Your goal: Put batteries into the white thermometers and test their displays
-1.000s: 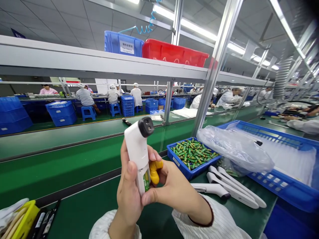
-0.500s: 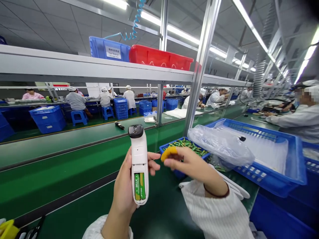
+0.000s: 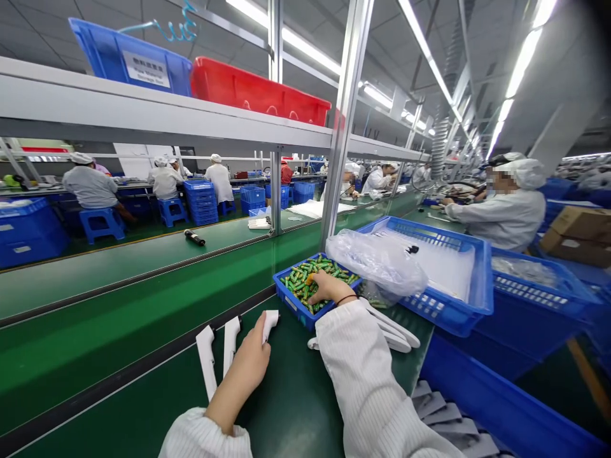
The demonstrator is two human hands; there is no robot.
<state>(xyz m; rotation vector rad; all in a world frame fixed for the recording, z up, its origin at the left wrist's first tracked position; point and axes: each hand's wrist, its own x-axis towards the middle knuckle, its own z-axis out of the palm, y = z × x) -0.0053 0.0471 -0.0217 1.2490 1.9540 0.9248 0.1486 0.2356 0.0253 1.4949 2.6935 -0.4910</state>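
Observation:
My left hand (image 3: 254,351) is wrapped round a white handheld device (image 3: 270,322), shaped like a forehead thermometer, low over the green bench. Its head sticks out past the fingers; the hand hides the rest. Two similar white devices (image 3: 207,357) lie just left of that hand. Further right, my right hand (image 3: 330,287) reaches into a blue bin (image 3: 292,301) full of green and gold batteries (image 3: 303,275). A yellow cover sits on one of its fingers. Thumb and forefinger are apart, with their tips among the batteries; no battery shows between them.
A large blue basket (image 3: 482,280) holding white sheets and a clear plastic bag (image 3: 377,261) stands beyond the bin. White parts (image 3: 394,331) lie beside my right sleeve. Grey pieces fill a blue crate (image 3: 515,394) at lower right. A metal post (image 3: 344,121) rises behind the bin.
My right hand has moved from beside the device into the battery bin. My left hand has lowered from holding a device up with its battery compartment showing. The view has swung right.

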